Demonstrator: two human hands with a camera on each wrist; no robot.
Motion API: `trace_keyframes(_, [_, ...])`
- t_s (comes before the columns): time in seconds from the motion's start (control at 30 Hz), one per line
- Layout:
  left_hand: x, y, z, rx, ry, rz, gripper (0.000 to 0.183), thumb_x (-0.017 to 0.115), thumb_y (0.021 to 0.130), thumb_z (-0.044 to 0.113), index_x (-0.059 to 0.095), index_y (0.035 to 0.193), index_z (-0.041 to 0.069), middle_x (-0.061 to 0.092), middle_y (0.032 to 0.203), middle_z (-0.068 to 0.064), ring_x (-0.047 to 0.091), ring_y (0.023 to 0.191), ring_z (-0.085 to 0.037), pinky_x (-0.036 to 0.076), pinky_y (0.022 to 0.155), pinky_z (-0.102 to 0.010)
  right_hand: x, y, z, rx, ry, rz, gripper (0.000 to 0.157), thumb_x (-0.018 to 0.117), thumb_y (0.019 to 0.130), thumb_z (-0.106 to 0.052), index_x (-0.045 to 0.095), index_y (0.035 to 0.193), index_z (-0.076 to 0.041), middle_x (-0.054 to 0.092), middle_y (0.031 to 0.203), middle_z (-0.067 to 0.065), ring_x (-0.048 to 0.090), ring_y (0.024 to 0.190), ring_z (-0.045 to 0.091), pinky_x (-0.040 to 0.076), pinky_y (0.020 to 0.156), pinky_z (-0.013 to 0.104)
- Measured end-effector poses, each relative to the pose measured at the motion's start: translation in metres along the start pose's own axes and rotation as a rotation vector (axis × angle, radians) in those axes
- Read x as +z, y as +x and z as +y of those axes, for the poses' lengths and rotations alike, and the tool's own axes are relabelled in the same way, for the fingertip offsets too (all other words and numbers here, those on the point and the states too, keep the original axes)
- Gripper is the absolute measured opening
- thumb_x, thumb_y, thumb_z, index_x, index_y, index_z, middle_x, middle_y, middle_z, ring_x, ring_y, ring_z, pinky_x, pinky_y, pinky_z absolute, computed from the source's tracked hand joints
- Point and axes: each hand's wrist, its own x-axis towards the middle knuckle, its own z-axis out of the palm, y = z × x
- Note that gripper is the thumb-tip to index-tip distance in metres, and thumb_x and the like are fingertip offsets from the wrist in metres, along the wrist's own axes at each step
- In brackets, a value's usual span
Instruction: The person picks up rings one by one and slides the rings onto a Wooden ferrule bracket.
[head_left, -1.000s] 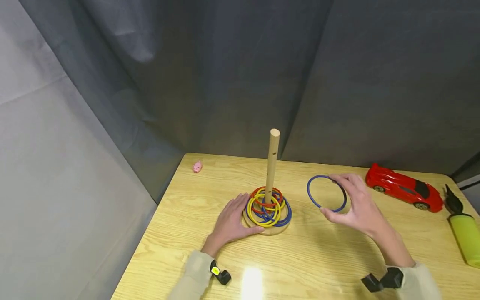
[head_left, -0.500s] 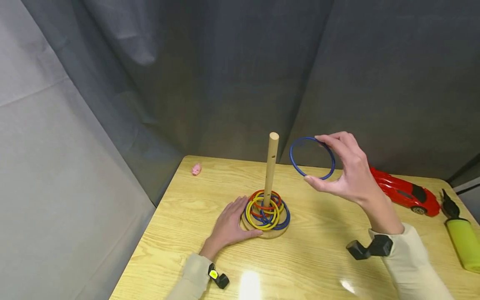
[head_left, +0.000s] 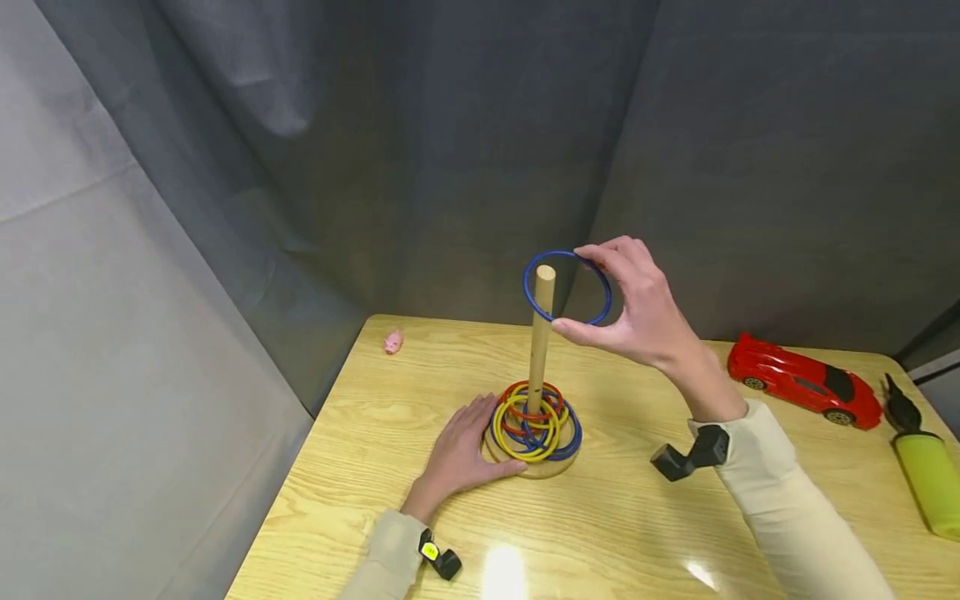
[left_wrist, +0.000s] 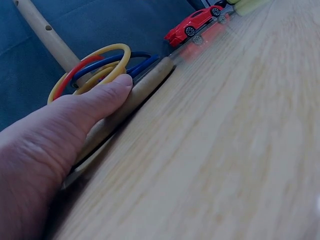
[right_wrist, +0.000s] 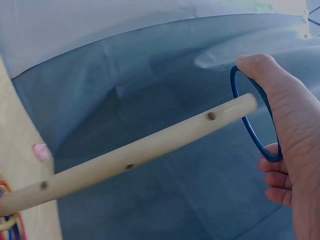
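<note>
In the head view my right hand (head_left: 633, 304) pinches a thin blue ring (head_left: 527, 292) between thumb and fingers, level with the top of an upright wooden peg (head_left: 538, 358). The peg's tip shows inside the ring's loop in both the head and right wrist views. Several red, yellow and blue rings (head_left: 558, 429) lie loosely piled round the peg's foot on a round wooden base (head_left: 546, 471). My left hand (head_left: 461, 450) holds that base at its left side. Its thumb (left_wrist: 107, 97) lies on the base's edge, close to the piled rings, in the left wrist view.
On the light wooden table (head_left: 375, 442), a small pink pig figure (head_left: 393, 342) stands far left. A red toy car (head_left: 806, 383) sits at the back right, with a yellow-green hand pump (head_left: 928, 483) beyond it. Dark curtains (head_left: 480, 150) hang behind.
My right hand has risen and moved left with the blue ring, from right of the stand to the peg's top. My left hand has stayed at the base.
</note>
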Motion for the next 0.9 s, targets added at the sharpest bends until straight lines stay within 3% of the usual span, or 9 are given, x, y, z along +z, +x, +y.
trace_keyframes(0.17, [-0.001, 0.004, 0.000, 0.014, -0.001, 0.015, 0.123, 0.062, 0.077, 0.090, 0.029, 0.166, 0.013, 0.035, 0.169, -0.003, 0.027, 0.158, -0.023, 0.023, 0.130, -0.044, 0.013, -0.015, 0.008, 0.056, -0.013, -0.082, 0.082, 0.091, 0.068, -0.051, 0.067, 0.129, -0.002, 0.061, 0.110, 0.010, 0.051, 0.106, 0.029, 0.044, 0.086, 0.043])
trace_keyframes(0.3, [-0.002, 0.002, 0.000, 0.009, -0.011, 0.002, 0.123, 0.063, 0.077, 0.089, 0.030, 0.166, 0.012, 0.035, 0.169, -0.004, 0.028, 0.158, -0.025, 0.023, 0.130, -0.045, 0.028, -0.044, 0.014, 0.107, -0.031, -0.152, 0.082, 0.095, 0.065, -0.042, 0.065, 0.130, -0.001, 0.061, 0.112, 0.009, 0.051, 0.108, 0.027, 0.046, 0.087, 0.045])
trace_keyframes(0.63, [-0.002, 0.002, 0.001, -0.003, -0.001, 0.003, 0.124, 0.061, 0.076, 0.091, 0.030, 0.166, 0.013, 0.035, 0.169, -0.005, 0.027, 0.158, -0.025, 0.024, 0.130, -0.045, 0.078, -0.136, 0.038, 0.260, -0.074, -0.284, 0.084, 0.093, 0.067, -0.058, 0.067, 0.129, -0.007, 0.063, 0.116, 0.005, 0.053, 0.111, 0.021, 0.052, 0.089, 0.045])
trace_keyframes(0.77, [-0.002, 0.002, 0.003, 0.011, 0.004, 0.018, 0.122, 0.059, 0.078, 0.091, 0.030, 0.166, 0.012, 0.034, 0.169, -0.006, 0.027, 0.158, -0.026, 0.025, 0.129, -0.046, 0.090, -0.161, 0.049, 0.339, -0.088, -0.325, 0.085, 0.091, 0.070, -0.062, 0.066, 0.132, -0.008, 0.063, 0.118, 0.007, 0.053, 0.110, 0.021, 0.053, 0.090, 0.046])
trace_keyframes(0.9, [-0.005, -0.004, 0.003, 0.027, -0.001, 0.028, 0.115, 0.057, 0.085, 0.086, 0.026, 0.167, 0.011, 0.030, 0.171, -0.009, 0.023, 0.159, -0.029, 0.025, 0.129, -0.049, 0.092, -0.176, 0.052, 0.387, -0.087, -0.368, 0.093, 0.086, 0.075, -0.064, 0.059, 0.144, -0.008, 0.062, 0.133, 0.011, 0.055, 0.123, 0.029, 0.052, 0.101, 0.056])
